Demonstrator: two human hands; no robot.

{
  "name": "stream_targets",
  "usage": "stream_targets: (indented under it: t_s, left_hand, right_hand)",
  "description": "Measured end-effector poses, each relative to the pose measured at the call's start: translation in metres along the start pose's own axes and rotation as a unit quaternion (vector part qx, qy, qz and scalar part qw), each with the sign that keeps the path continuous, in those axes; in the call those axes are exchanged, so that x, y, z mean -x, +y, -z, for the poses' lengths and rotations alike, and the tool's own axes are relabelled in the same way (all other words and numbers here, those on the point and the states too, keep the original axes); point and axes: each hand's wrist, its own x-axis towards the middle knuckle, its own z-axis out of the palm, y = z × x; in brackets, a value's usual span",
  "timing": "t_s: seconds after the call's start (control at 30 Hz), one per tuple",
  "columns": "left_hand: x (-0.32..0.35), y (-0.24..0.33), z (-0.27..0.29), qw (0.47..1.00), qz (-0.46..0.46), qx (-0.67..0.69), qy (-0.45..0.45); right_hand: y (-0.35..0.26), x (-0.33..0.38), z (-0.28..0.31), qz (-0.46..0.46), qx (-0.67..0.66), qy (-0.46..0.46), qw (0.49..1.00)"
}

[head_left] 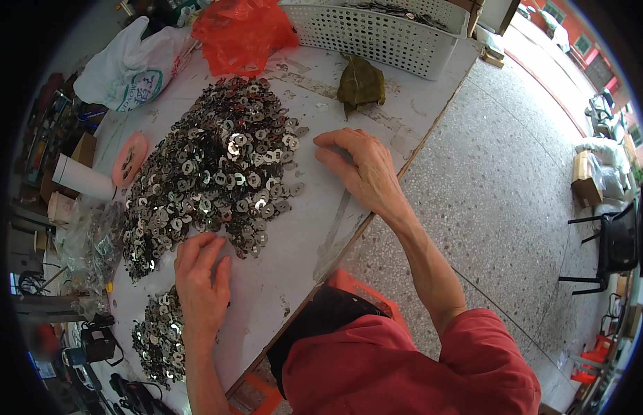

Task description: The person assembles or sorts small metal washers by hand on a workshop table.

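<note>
A large heap of small, shiny, ring-like metal pieces (211, 152) covers the middle of the white table (287, 256). My left hand (202, 283) is at the heap's near edge, its fingertips by the closest pieces and its thumb held apart. Beside its wrist lies a smaller pile of the same pieces (159, 335), partly hidden by the hand and forearm. To the right of the heap, my right hand (363, 166) hovers over or rests on the tabletop, fingers bent and a gap between thumb and forefinger. I see nothing in either hand.
A red plastic bag (242, 34) and a white bag (134, 66) lie beyond the heap. At the back stands a white perforated basket (377, 34) with metal pieces inside. A dried brown leaf (361, 84) and a pink dish (130, 159) flank the heap. The table's edge (411, 155) runs along the right.
</note>
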Motion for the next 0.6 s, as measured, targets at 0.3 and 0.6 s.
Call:
stream_targets:
  t_s: [0.3, 0.6]
  left_hand:
    - [0.003, 0.000, -0.005, 1.000, -0.018, -0.018, 0.015]
    - [0.005, 0.002, -0.009, 0.999, -0.007, -0.009, 0.037]
  right_hand:
    - [0.007, -0.049, -0.012, 0.017, -0.097, 0.068, 0.993]
    - [0.012, -0.047, -0.032, 0.044, -0.050, 0.043, 0.997]
